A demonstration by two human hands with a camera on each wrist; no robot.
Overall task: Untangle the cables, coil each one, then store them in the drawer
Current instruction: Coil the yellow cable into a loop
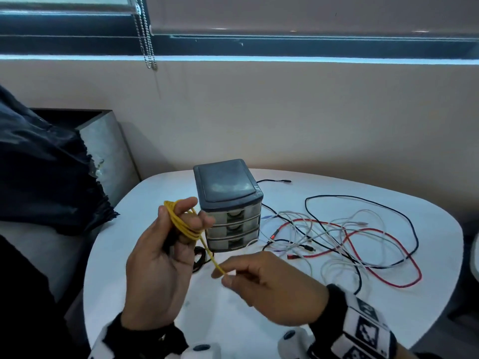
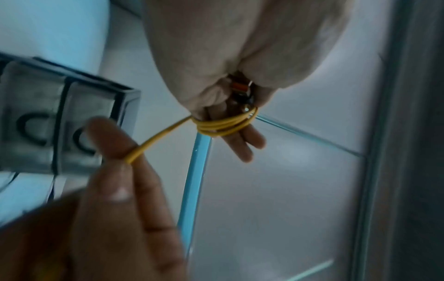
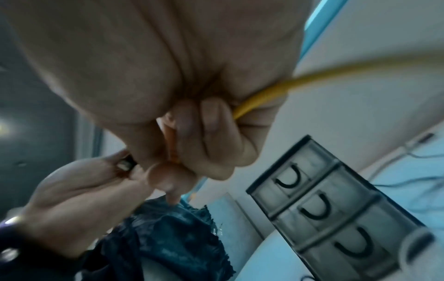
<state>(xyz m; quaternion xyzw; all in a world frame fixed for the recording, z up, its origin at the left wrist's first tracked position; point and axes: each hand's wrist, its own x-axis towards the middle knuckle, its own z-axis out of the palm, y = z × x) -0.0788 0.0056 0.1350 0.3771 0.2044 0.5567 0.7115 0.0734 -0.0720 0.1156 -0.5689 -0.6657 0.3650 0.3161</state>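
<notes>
At frame centre-left the left hand serves as a spool, its fingers ringed by turns of the yellow cable. The right hand pinches the free run taut (slack would loosen the coil). That run slants from upper left down to lower right, before the drawers.

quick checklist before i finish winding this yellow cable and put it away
1. Coil seated on left hand: ok, the yellow cable loops several times around its fingers.
2. Free end under control: ok, right hand pinches the tail.
3. Tail clear of other cables: ok, the tangle lies apart on the table.
4. Drawer ready: not ok, all three drawers of the drawer unit look closed.
5. Remaining tail length: cannot tell.
6. Other cables coiled: not ok.
</notes>
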